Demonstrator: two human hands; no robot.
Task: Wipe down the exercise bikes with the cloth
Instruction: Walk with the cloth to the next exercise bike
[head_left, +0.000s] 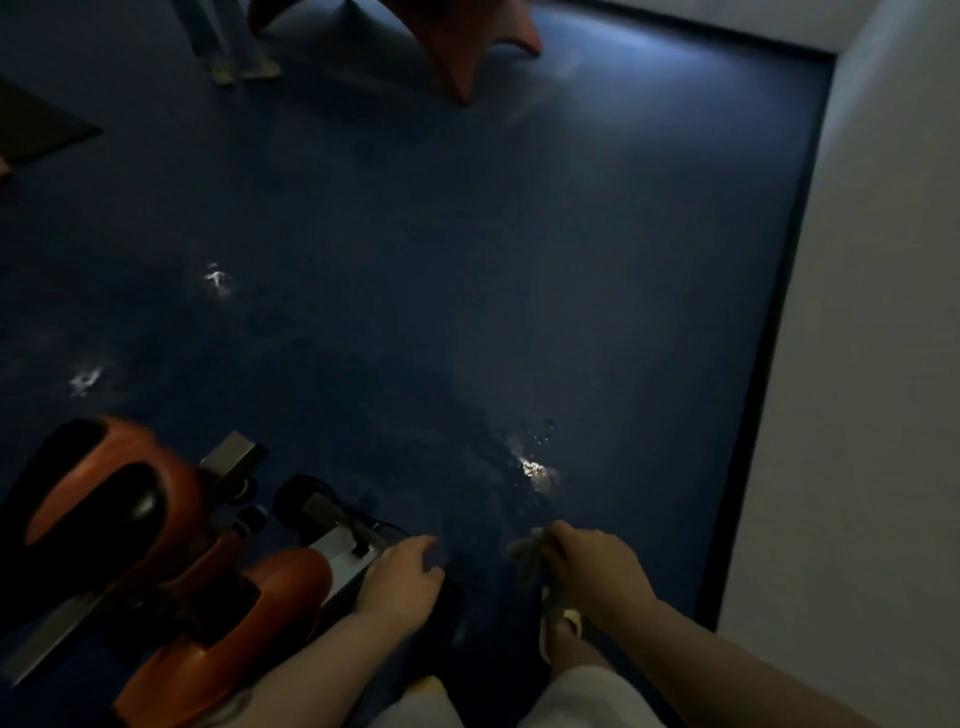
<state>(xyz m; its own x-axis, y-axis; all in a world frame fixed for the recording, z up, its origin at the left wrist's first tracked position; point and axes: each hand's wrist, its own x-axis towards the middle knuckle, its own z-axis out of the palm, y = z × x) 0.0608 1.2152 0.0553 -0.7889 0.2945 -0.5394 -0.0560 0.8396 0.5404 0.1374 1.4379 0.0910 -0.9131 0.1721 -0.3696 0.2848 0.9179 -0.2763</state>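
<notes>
Orange and black plastic filled the seven o'clock corner: one exercise bike (156, 545) sat there on the dark blue floor (415, 260), its grey metal bar (337, 551) reaching toward the hands. One more orange base (467, 47) stood far off at twelve o'clock, beside a pale frame leg (244, 52) at eleven. One dark mat (36, 130) lay at ten o'clock. Three bright wet-looking glints showed on the floor. One white wall (883, 312) ran down the three o'clock side.

Two hands were in the shot, set apart from each other. Left hand (400, 582) reached in from six o'clock, palm down, fingers curled over the end of the grey bar; whether it truly gripped was too dim to tell. Right hand (592, 566) came in from five o'clock, forearm stretched long, fingers closed around one greyish cloth (530, 553). That cloth hung bunched out of the fist at its left side, held over bare floor, just beside the bike but not touching it. One pale sandal (558, 623) showed below the right wrist, and light trouser fabric (587, 696) sat at the bottom edge.
</notes>
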